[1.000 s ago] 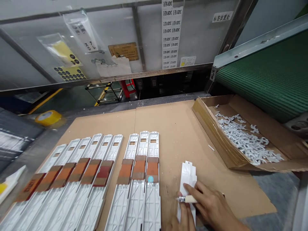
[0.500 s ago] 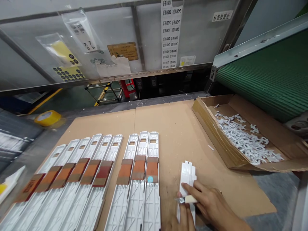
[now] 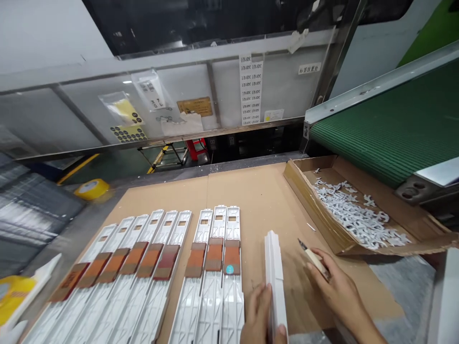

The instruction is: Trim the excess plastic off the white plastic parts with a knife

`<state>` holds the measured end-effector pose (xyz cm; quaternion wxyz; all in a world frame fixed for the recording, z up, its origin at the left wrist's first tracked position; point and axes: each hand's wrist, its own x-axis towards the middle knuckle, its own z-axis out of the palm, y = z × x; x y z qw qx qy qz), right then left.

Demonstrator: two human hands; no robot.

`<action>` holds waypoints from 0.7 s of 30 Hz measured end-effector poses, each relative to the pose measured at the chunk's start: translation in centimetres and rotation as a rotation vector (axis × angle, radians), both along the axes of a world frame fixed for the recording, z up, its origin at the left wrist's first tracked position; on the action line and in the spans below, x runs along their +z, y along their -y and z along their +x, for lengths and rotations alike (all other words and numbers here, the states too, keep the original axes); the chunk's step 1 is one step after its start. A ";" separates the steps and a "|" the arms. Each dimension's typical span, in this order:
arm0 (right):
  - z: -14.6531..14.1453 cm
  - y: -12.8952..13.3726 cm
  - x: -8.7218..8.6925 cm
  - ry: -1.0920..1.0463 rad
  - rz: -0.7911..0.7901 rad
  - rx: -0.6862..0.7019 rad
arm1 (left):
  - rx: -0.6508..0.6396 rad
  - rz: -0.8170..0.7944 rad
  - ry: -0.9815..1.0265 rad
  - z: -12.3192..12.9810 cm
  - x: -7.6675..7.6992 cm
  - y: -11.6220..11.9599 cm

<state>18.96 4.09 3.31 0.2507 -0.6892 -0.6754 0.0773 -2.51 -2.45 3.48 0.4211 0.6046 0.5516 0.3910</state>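
Note:
My left hand (image 3: 261, 313) grips a long white plastic part (image 3: 275, 282) near the bottom of the view, tilted onto its edge with its far end pointing away. To the right of it, my right hand (image 3: 337, 284) is closed around a small knife (image 3: 314, 260) with a pale handle, its dark blade pointing up and left, apart from the part. Left of my hands, several long white plastic parts (image 3: 231, 306) lie side by side in two groups, each crossed by an orange-brown block (image 3: 215, 255). One block bears a round turquoise sticker (image 3: 230, 269).
A cardboard tray (image 3: 311, 222) of small white plastic scraps (image 3: 353, 210) stands at the right, below a green ribbed conveyor belt (image 3: 387, 129). Cardboard (image 3: 256, 191) covers the tabletop. Yellow tape rolls (image 3: 92, 189) are at the left; a panel with labels (image 3: 229, 95) spans the back.
The knife has come away from the white part toward the right and now points upward. The part has been turned onto its edge in my left hand. The camera view has tilted up.

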 end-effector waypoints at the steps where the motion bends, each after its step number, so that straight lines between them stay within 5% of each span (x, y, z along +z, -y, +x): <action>1: 0.2 -0.2 -0.4 0.022 0.015 -0.018 | 0.010 -0.050 0.222 -0.7 -0.2 -0.2; 6: -1.0 -0.9 -1.8 0.145 0.033 -0.011 | -0.035 -0.516 0.912 -2.8 0.5 -0.7; 12: -2.4 -0.5 -1.3 0.194 0.093 -0.014 | 0.045 -0.547 1.120 -4.3 2.8 -1.2; 15: -3.0 0.9 -0.3 0.140 0.111 0.100 | 0.085 -0.594 1.260 -4.7 3.7 -1.2; 17: -3.9 2.7 0.7 0.000 0.031 0.224 | 0.139 -0.610 1.317 -4.8 4.1 -1.2; 21: -7.4 7.4 3.5 -0.480 -0.385 0.390 | 0.218 -0.614 1.412 -5.1 4.4 -1.2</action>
